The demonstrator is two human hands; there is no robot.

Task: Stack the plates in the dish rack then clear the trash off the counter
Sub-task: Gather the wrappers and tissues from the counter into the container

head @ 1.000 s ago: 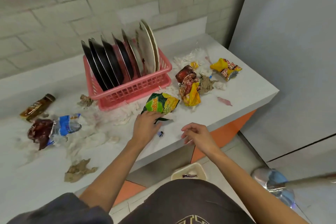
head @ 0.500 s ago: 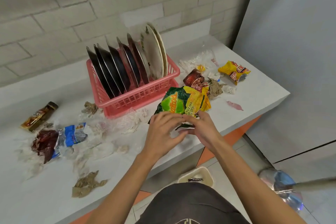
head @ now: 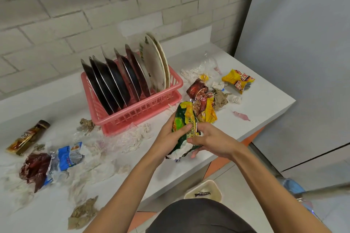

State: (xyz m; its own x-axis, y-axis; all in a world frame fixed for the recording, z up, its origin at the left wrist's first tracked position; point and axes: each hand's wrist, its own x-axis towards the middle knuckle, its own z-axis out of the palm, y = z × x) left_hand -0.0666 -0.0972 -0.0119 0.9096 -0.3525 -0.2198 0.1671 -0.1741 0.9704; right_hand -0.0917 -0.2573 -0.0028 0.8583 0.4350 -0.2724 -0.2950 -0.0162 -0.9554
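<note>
Both hands hold a crumpled green and yellow snack wrapper (head: 184, 119) above the counter's front edge. My left hand (head: 170, 136) grips its left side, my right hand (head: 210, 140) its lower right, with white tissue bunched under it. Behind stands the pink dish rack (head: 140, 115) with several dark plates (head: 113, 81) and two pale plates (head: 155, 66) upright in it. Right of the rack lie a red and yellow wrapper pile (head: 202, 100) and a yellow wrapper (head: 238, 80). At the left lie a blue and white wrapper (head: 66, 157), a dark red wrapper (head: 35, 168) and a brown sachet (head: 28, 137).
White tissue scraps (head: 121, 140) and brown paper wads (head: 83, 212) litter the white counter (head: 265, 108). A cream bin (head: 204, 191) stands on the floor below the counter's front edge. A grey door or cabinet wall rises at the right.
My left hand picked the green and yellow wrapper up off the counter, my right hand joined it, and both have since squeezed it narrower.
</note>
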